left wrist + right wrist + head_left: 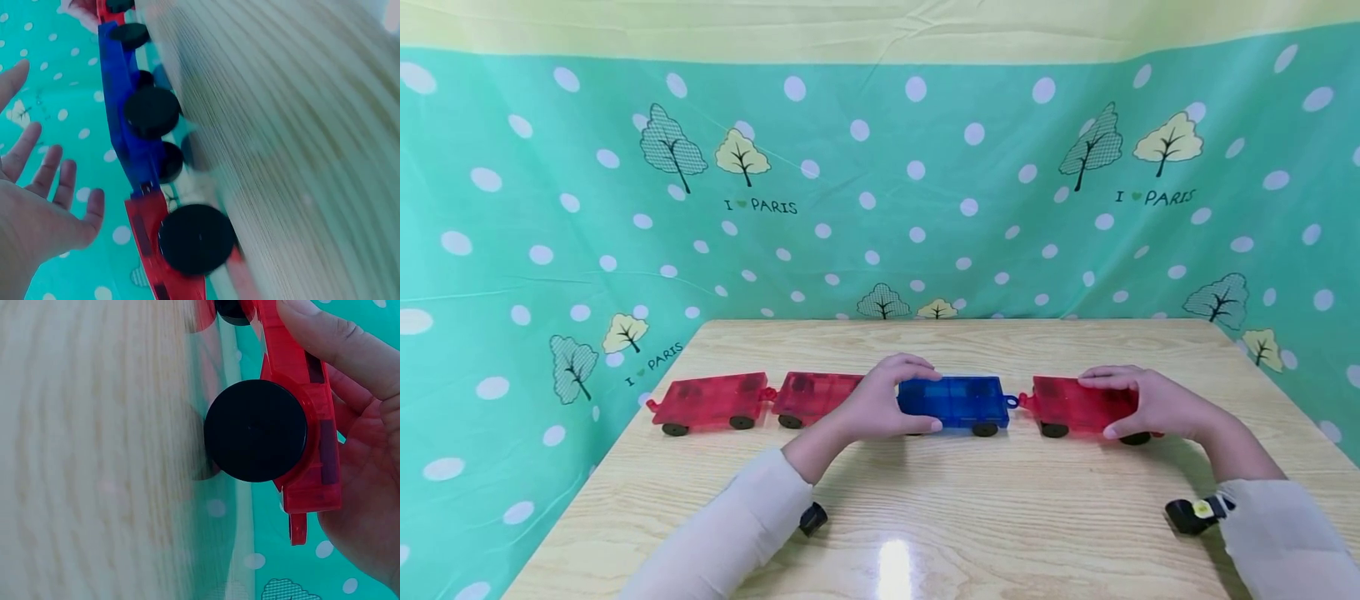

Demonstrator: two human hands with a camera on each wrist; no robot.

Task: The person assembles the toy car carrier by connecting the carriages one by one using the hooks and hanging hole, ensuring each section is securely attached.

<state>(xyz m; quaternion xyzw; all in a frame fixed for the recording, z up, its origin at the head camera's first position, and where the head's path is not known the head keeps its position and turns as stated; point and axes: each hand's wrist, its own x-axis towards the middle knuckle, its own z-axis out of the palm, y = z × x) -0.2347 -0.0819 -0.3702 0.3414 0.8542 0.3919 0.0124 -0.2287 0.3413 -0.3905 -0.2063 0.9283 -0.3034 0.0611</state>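
Observation:
Four-wheeled toy train cars of see-through plastic stand in a row. Over the gap between the middle red car [815, 390] and the blue car [962, 400] is my left hand [874, 403]. Its fingers are spread and apart from the cars in the left wrist view. My right hand [1157, 406] grips the right-hand red car [1060, 398], thumb along the near side and fingers at the far side. The blue car's ring [1012, 402] meets that car's red hook [1026, 403]. My left hand hides the coupling at the blue car's other end in the head view.
Another red car [715, 400] ends the row at the left, coupled to the middle red one. The wooden table [985, 517] runs back to a green dotted cloth [865, 200]. Black wrist straps with cameras [1195, 514] hang below both sleeves.

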